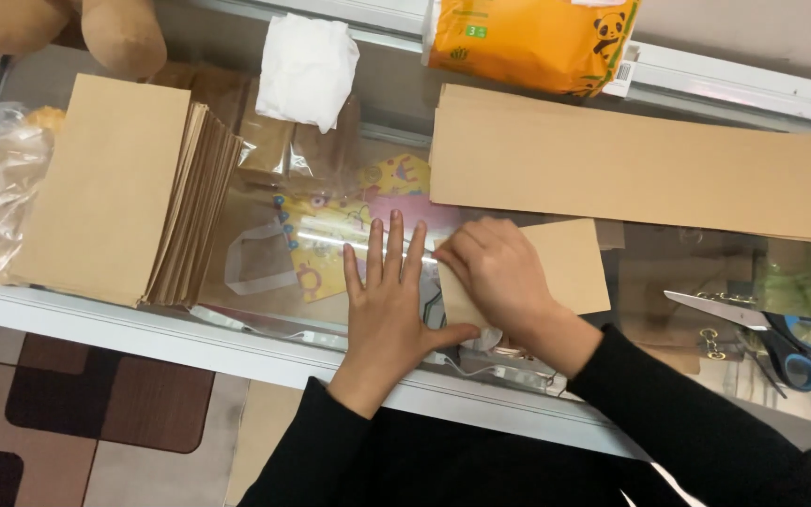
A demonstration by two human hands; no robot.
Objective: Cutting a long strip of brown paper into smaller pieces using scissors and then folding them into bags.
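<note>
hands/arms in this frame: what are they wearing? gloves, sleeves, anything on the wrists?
Both hands are bare: left hand, right hand. No gloves, rings or watch visible. Both arms wear plain black long sleeves ending at the wrist; no markings or logos show.

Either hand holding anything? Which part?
The right hand pinches the left edge of a small brown paper sheet. The left hand lies flat on the glass tabletop, thumb at the sheet's lower corner, gripping nothing.

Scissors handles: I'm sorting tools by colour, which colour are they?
Blue, on the scissors right of the right hand, head view.
</note>
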